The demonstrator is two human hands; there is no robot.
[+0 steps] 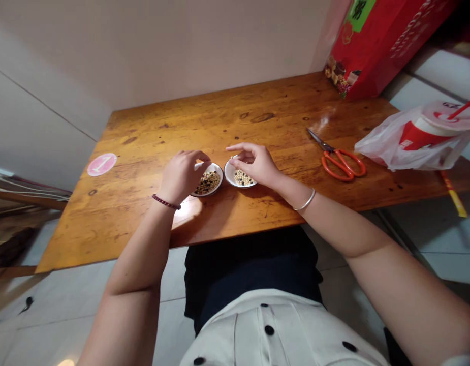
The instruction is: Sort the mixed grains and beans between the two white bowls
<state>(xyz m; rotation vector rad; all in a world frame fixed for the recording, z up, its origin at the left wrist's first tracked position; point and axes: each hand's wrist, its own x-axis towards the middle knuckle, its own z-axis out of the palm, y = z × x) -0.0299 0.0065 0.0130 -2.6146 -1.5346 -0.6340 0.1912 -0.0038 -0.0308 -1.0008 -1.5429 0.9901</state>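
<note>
Two small white bowls stand side by side near the front of the wooden table. The left bowl [218,186] holds mixed pale and dark beans [207,183]. Mostly pale beans with a few black ones [242,177] lie in the right bowl [227,177]. My left hand [183,175] reaches over the left bowl, its fingers curled down and closed; the fingertips are partly hidden. Above the right bowl is my right hand [255,161], index finger stretched out, thumb close to the other fingers. What sits at its fingertips is too small to make out.
Orange-handled scissors [339,160] lie to the right on the table [143,213]. Beyond them are a lidded red-and-white cup [425,133] in a plastic bag and a large red box [379,51]. A pink round sticker [101,164] marks the left side. A wall rises behind.
</note>
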